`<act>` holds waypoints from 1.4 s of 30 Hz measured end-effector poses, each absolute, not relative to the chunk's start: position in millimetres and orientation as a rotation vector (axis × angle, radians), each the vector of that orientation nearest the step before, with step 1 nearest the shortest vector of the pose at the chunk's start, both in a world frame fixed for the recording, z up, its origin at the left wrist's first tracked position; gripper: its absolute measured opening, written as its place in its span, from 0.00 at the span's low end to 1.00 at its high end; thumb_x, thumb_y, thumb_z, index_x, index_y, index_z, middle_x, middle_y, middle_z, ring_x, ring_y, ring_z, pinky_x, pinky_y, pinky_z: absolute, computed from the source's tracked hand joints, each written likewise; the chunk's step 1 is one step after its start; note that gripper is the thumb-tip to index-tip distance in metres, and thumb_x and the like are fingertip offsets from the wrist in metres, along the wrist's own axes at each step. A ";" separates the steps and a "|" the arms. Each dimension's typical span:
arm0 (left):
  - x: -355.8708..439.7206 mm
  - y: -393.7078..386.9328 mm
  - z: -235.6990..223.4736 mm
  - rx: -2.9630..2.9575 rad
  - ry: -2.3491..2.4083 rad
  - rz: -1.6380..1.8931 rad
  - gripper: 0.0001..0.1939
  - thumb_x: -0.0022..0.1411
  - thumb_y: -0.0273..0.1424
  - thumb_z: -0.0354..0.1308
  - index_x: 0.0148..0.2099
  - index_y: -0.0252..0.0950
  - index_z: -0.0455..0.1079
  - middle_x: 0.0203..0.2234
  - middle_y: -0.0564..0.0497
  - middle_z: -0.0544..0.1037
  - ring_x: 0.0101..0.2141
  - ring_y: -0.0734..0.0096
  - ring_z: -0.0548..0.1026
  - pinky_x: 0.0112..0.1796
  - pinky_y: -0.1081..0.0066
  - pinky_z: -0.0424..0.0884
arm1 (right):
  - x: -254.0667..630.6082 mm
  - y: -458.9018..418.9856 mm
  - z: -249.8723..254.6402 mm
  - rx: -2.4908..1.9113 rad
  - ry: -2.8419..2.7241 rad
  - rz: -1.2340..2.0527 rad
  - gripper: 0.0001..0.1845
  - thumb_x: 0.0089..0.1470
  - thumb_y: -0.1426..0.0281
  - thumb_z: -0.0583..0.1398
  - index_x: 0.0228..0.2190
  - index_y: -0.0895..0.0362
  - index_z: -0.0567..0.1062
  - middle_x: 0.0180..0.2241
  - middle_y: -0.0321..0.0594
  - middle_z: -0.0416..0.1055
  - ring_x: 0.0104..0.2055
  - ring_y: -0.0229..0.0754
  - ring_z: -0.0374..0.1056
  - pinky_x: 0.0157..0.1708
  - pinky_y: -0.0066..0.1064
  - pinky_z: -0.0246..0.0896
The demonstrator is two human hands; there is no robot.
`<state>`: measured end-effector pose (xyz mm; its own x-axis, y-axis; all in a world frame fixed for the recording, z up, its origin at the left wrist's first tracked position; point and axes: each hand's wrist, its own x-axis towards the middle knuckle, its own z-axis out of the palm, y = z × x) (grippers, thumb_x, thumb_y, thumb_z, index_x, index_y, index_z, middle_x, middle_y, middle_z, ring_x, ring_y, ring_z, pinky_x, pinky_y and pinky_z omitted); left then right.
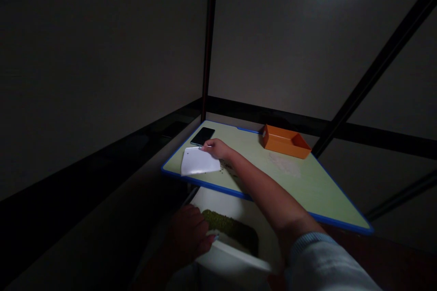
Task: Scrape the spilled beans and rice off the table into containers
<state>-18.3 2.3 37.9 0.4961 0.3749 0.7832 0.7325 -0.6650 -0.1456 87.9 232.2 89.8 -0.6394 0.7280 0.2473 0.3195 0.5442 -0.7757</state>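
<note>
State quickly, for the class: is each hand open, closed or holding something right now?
Left hand: closed, gripping the edge of the white container.
Right hand: closed, holding the flat white scraper.

Here's your white scraper (pixel 200 161), a broad, smooth sheet, small dark hole near one corner, and you've got it pinched at its far edge! Just right of the scraper, loose grains (pixel 222 167) lie scattered, small and brownish. Now lower and nearer you than the scraper: your white container (pixel 239 256), open-topped, gripped at the rim, with green grains (pixel 228 225) banded across its pale inside!
</note>
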 end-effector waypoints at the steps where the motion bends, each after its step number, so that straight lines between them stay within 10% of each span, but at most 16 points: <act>1: -18.3 2.3 38.1 -2.287 -0.912 -1.020 0.15 0.57 0.32 0.45 0.18 0.37 0.56 0.14 0.54 0.61 0.22 0.74 0.59 0.26 0.71 0.56 | 89.9 232.4 89.1 -0.834 -2.232 0.954 0.24 0.39 0.49 0.56 0.17 0.59 0.64 0.17 0.30 0.55 0.22 0.31 0.49 0.22 0.24 0.46; 42: -19.8 2.5 38.8 -2.310 -0.918 -1.016 0.16 0.59 0.34 0.42 0.20 0.37 0.58 0.14 0.54 0.63 0.21 0.74 0.60 0.25 0.71 0.56 | 140.7 226.8 105.0 -0.679 -2.400 1.244 0.22 0.42 0.52 0.58 0.23 0.60 0.67 0.19 0.30 0.58 0.22 0.31 0.53 0.23 0.24 0.49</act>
